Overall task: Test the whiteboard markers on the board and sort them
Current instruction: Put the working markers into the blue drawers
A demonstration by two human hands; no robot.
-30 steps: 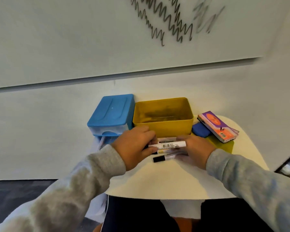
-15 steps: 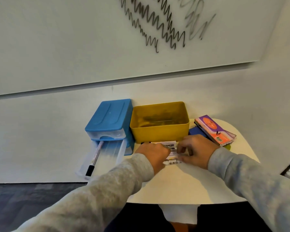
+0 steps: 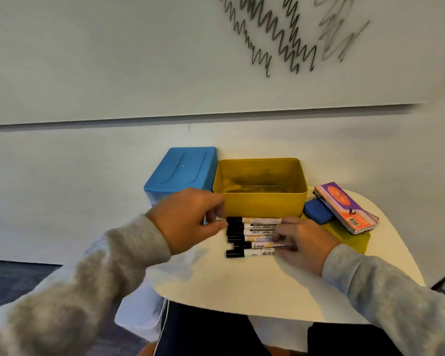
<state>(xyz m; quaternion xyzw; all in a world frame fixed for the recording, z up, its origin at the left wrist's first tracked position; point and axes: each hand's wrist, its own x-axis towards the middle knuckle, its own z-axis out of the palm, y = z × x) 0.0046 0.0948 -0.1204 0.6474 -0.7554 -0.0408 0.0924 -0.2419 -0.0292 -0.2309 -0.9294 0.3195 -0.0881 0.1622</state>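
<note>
Taking the yellow tub point(image 3: 261, 201) as the landmark: to its left, touching it, stands a blue box point(image 3: 181, 170) with its lid on, contents hidden. The left hand point(image 3: 188, 219) hovers in front of that box, fingers loosely curled and parted, thumb tip at the black caps, gripping nothing. Just in front of the tub a row of markers point(image 3: 249, 237) lies side by side on the pale surface point(image 3: 242, 286), caps pointing left; one barrel reads "PILOT" (the other labels and a barcode are too small to read). The tub itself is open and looks bare inside. The right hand point(image 3: 301, 242) rests flat on the markers' right ends, fingers spread over them. Right of the tub lie a blue eraser point(image 3: 317, 211) and a purple-and-orange packet point(image 3: 344, 206), print unreadable. Above, the whiteboard point(image 3: 139, 60) carries dark and faint zigzag scribbles point(image 3: 280, 37).
</note>
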